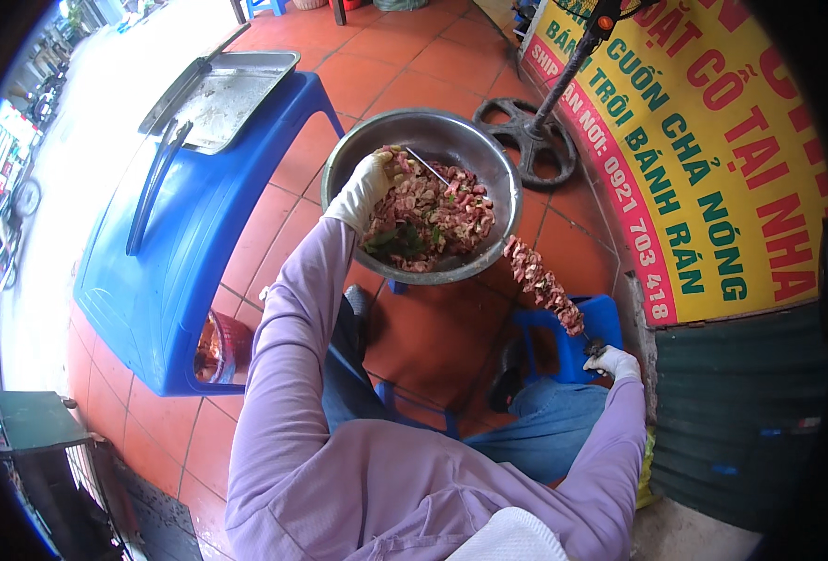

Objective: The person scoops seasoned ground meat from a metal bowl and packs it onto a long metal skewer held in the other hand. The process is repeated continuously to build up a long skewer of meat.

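While the head view looks down past lilac sleeves, the gloved left hand point(369, 187) is seen pressed into the chopped red meat point(433, 220) piled in a steel bowl point(475, 150); its fingers are curled onto the pieces. A loaded meat skewer point(542, 285) is held low by the gloved right hand point(612, 363), fingers closed around its handle end, just beside the bowl's rim. A metal tray point(222, 93) is carried on the blue plastic tabletop point(180, 252) at left.

Single head-worn fisheye, looking steeply down, close over lap and tiled floor point(414, 75).
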`<control>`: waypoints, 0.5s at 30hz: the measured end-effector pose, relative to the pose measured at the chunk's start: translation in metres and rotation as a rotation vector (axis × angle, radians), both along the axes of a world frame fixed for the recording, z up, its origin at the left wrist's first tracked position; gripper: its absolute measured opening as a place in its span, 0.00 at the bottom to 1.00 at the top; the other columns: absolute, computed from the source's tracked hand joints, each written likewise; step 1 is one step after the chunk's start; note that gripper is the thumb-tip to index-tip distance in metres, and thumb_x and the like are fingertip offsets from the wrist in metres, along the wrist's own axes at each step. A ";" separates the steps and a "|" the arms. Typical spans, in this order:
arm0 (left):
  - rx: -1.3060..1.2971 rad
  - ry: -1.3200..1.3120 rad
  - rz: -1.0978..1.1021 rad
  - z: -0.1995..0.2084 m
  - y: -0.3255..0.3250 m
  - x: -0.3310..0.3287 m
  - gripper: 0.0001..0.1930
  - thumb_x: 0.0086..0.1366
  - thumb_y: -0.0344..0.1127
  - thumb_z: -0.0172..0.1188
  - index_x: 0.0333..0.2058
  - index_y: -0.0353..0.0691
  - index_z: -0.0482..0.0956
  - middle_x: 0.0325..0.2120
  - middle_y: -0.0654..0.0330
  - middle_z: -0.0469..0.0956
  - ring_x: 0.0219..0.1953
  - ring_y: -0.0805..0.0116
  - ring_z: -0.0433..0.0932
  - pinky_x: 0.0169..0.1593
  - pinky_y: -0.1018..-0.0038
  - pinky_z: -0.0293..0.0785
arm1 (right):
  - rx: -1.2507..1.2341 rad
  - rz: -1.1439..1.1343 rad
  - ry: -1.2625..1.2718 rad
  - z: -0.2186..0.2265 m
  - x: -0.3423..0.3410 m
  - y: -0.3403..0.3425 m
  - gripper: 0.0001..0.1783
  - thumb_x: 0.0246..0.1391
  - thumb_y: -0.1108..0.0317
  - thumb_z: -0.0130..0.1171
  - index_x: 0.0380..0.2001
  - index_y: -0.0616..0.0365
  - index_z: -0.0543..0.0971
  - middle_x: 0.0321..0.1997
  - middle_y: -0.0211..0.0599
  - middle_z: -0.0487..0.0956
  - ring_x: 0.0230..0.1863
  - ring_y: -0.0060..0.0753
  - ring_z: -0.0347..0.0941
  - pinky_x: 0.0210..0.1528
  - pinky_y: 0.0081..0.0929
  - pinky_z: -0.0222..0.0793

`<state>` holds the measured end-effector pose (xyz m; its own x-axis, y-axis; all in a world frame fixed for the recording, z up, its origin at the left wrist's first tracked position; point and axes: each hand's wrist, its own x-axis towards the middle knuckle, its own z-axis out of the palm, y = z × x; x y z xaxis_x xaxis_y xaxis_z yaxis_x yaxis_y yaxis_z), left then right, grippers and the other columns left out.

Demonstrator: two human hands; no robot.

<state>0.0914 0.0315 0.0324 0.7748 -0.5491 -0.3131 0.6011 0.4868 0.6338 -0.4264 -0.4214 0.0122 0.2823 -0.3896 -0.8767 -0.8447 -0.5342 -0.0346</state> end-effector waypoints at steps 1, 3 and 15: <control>-0.025 -0.035 0.005 -0.002 -0.004 0.001 0.11 0.66 0.29 0.42 0.43 0.37 0.72 0.36 0.57 0.75 0.36 0.59 0.78 0.45 0.61 0.76 | 0.009 0.004 0.011 0.001 0.002 0.001 0.15 0.40 0.54 0.69 0.29 0.50 0.82 0.25 0.28 0.78 0.24 0.22 0.69 0.29 0.26 0.68; -0.076 -0.103 0.015 -0.006 -0.009 0.000 0.11 0.65 0.27 0.42 0.44 0.36 0.71 0.35 0.57 0.75 0.36 0.59 0.78 0.45 0.64 0.76 | 0.028 0.011 0.032 0.003 0.005 0.002 0.15 0.40 0.54 0.70 0.30 0.49 0.82 0.26 0.28 0.78 0.25 0.22 0.69 0.30 0.26 0.68; -0.073 -0.102 0.106 -0.014 -0.009 0.008 0.16 0.61 0.23 0.44 0.48 0.32 0.68 0.42 0.48 0.72 0.46 0.52 0.74 0.49 0.67 0.75 | 0.013 0.042 -0.019 0.014 0.013 0.014 0.10 0.43 0.59 0.69 0.27 0.51 0.82 0.24 0.26 0.78 0.21 0.22 0.68 0.24 0.26 0.66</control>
